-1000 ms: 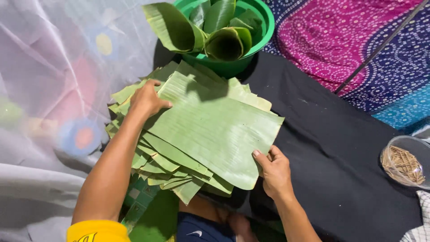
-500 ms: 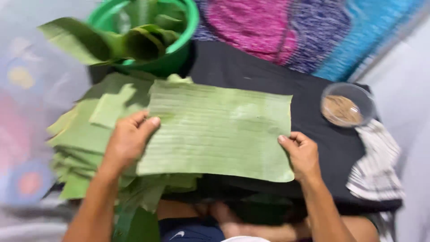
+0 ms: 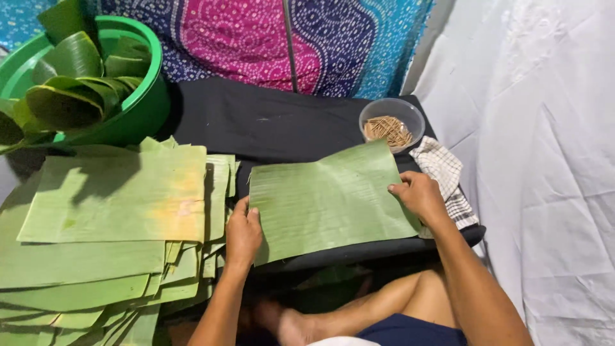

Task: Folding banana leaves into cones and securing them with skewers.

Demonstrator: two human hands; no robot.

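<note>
Hands grip one banana leaf sheet (image 3: 327,198) flat on the black worktop (image 3: 282,122): left hand (image 3: 243,234) pinching its left edge, right hand (image 3: 419,195) its right edge.

- A leaf (image 3: 330,202) is lying between the left hand (image 3: 243,232) and right hand (image 3: 419,195).
- A leaf stack (image 3: 102,224) is sitting left of the left hand.
- A bowl (image 3: 392,123) is sitting behind the right hand.

Both hands have carried one banana leaf (image 3: 330,202) off the leaf stack (image 3: 109,237) onto the black cloth (image 3: 282,122)
</note>
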